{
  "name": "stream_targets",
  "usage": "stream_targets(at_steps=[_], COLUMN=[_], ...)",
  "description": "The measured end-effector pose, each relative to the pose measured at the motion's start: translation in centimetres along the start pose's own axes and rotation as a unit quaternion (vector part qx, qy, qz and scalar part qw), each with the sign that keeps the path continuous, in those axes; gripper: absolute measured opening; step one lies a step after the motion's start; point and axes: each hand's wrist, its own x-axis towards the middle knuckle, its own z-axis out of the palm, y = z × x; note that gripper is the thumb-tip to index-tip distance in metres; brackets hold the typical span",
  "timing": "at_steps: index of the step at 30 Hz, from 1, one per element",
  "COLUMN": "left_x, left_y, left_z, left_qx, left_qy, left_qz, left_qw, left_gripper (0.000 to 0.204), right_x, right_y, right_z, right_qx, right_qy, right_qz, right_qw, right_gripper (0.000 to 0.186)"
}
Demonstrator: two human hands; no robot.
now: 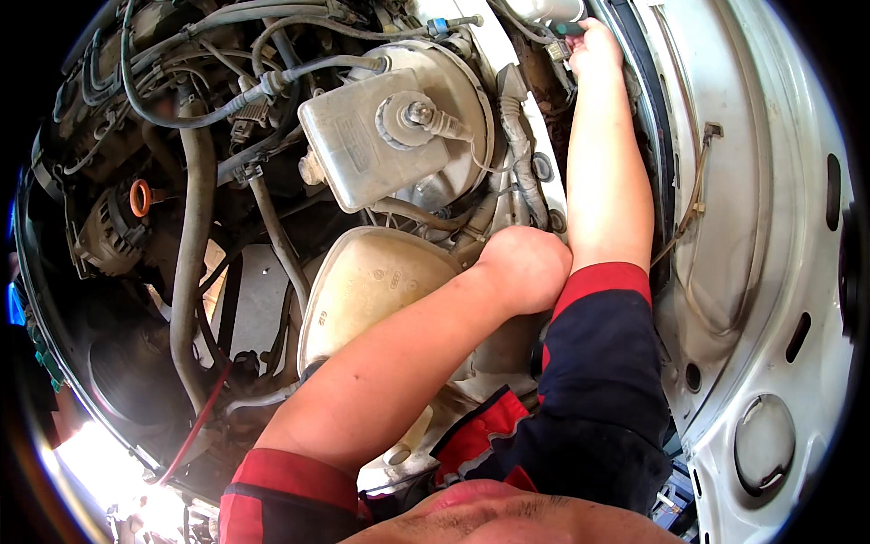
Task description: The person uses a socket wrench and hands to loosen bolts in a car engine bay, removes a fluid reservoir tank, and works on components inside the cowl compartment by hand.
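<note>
My right arm reaches up the right side of the engine bay. My right hand [589,41] has its fingers closed around a small dark green part [569,29], beside a grey connector [558,53] and below a white cylinder [555,7]. My left hand [530,267] is bent down beside my right forearm, at the right edge of a yellowed translucent plastic tank [349,290]; its fingers are hidden. Above it sit a grey fluid reservoir [340,150] and a round metal housing [471,100].
Hoses [195,254] and cables crowd the left, with an alternator [113,240], an orange ring [140,198] and a thin red line [204,408]. A white metal body panel [752,272] with slots and a thin tube runs down the right side.
</note>
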Motion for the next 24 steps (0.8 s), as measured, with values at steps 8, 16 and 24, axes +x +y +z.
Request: stream_targets(at_steps=[8,16,24], left_x=[-0.5,-0.7,1.4], left_y=[-0.3,0.1,-0.4], left_z=[0.1,-0.8,-1.9], left_qx=[0.051,-0.060,-0.642], left_qy=[-0.005,0.129,0.377], left_qz=[-0.023,-0.103,-0.102], left_qw=[0.998,0.984,0.660], left_gripper=[0.020,0.023,0.019], right_x=[-5.5,-11.0,-26.9], right_y=[0.4,-1.8,-6.9], right_z=[2.0,2.8,-2.2], right_qx=[0.100,-0.156,-0.315], right_qy=[-0.014,-0.035,-0.119], right_qz=[0.021,-0.064,-0.169], right_qw=[0.995,0.985,0.926], right_gripper=[0.014,0.025,0.046])
